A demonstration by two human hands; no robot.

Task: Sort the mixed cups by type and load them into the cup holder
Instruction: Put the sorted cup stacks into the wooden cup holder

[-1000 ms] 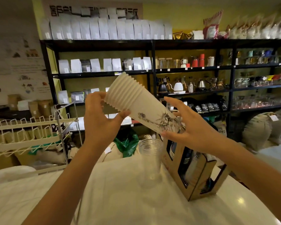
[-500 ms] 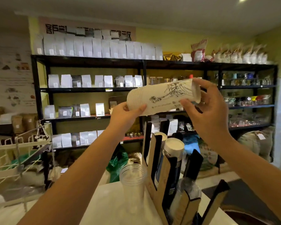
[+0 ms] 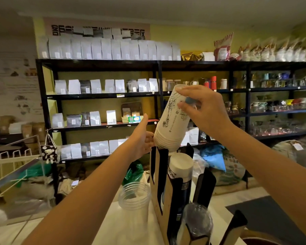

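Paper cup stack (inverted) over cup holder

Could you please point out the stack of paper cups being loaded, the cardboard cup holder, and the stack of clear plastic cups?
Paper cup stack (image 3: 171, 121), head view, printed side.
Cardboard cup holder (image 3: 157, 207), head view, brown side wall.
Clear plastic cup stack (image 3: 133, 197), head view, ribbed rims.

The right hand grips the closed end of an inverted paper cup stack, its rims at the top of the cardboard holder. The left hand touches the stack's rims with straight fingers. Another white stack sits in the holder. Clear cups stand on the white table beside it. Black shelves hold white bags behind.
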